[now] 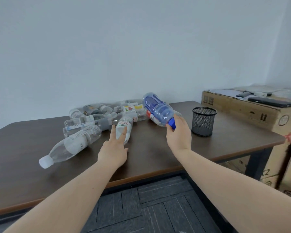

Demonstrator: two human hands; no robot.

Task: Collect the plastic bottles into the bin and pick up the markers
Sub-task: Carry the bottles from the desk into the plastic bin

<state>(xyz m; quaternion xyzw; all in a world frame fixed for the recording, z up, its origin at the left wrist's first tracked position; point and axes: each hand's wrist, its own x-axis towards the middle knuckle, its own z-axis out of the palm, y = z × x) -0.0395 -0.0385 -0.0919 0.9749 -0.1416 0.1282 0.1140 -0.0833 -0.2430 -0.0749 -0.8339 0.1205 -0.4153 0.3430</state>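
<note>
— Head view: the right hand (178,133) grips the blue bottle (158,110) by its cap end, tilted up off the table (225,145); the left hand (115,148) lies flat, fingers straight, touching a clear bottle (124,130)

— Where next?

— No bin or markers show. She should likely curl the left fingers round that bottle; the rest of the pile (99,115) lies just beyond it, a mesh cup (203,121) right of the right hand

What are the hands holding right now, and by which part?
The right hand grips the blue-capped clear plastic bottle by its cap end. The left hand holds nothing, fingers straight.
</note>
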